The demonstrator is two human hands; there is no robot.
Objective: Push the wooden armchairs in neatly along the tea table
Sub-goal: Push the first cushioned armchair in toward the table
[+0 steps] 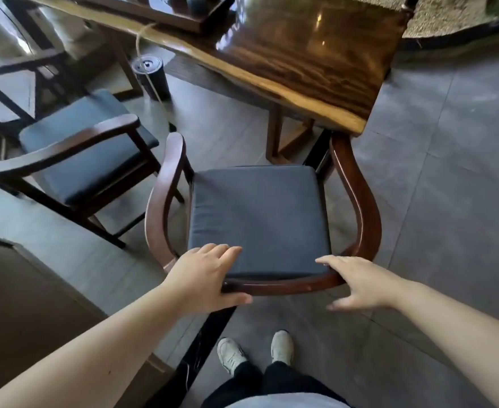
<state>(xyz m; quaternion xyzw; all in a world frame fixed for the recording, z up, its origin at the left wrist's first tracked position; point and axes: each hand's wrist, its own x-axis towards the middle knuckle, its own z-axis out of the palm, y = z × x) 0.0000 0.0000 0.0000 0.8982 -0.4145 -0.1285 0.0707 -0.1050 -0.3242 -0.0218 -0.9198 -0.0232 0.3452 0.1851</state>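
A dark wooden armchair with a blue-grey seat cushion stands right in front of me, facing the tea table. Its right armrest tip reaches the table's near corner; the seat is outside the table edge. My left hand wraps the left end of the curved back rail, fingers over the top and thumb beneath. My right hand lies against the right end of the rail with fingers spread and the thumb apart from the wood. A second armchair with the same cushion stands to the left, angled away from the table.
A black cylindrical bin with a cord stands under the table's near side. A dark tray sits on the tabletop. A brown cabinet fills the lower left. My feet are behind the chair on grey floor tiles.
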